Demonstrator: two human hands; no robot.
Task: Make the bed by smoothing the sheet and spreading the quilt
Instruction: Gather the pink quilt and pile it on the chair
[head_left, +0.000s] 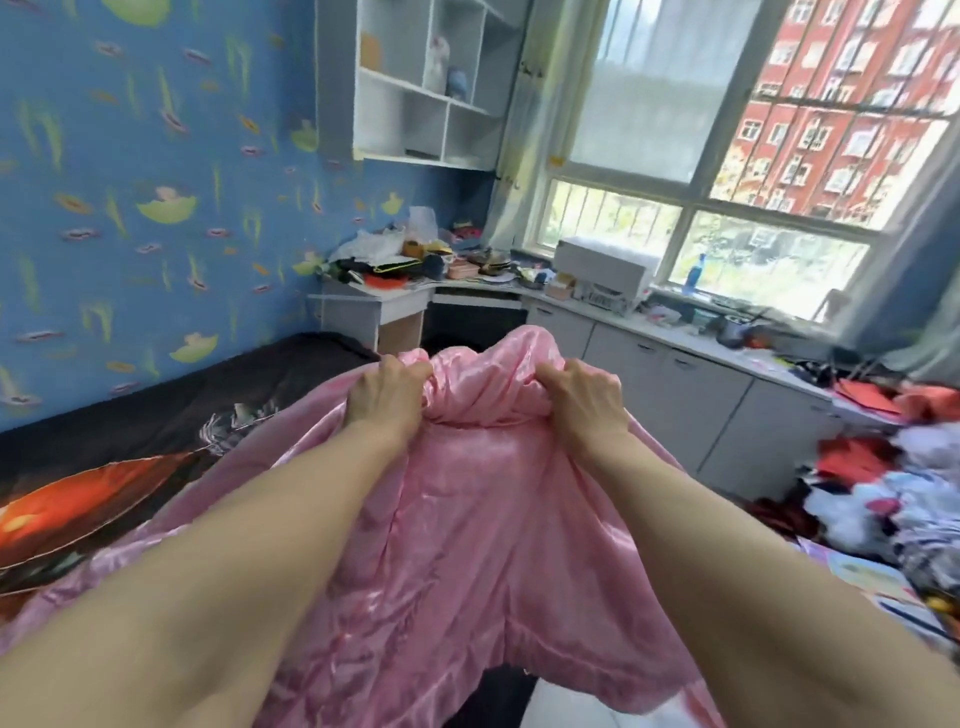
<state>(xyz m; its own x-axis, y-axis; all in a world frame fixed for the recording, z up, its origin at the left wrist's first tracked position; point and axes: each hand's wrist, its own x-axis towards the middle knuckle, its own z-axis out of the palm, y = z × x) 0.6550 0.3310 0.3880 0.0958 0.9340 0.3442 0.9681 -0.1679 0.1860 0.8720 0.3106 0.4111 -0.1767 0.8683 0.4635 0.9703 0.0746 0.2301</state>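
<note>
Head view: both arms out, left hand (387, 397) and right hand (584, 397) level and near each other, fingers (415, 370) curled tight into a bunched fold of the pink quilt (467, 519). The quilt hangs from the grip back toward the person and trails left onto the bed. Bare dark sheet (156, 415) lies ahead-left, its long axis running to the cluttered desk (395, 299). Left hand is nearer the sheet. Clothes pile (909, 493) crowds the right.

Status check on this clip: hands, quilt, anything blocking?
Left hand and right hand both grip bunched pink quilt, lifted. Dark sheet mostly uncovered. Clothes pile on the right, clear of the quilt.
</note>
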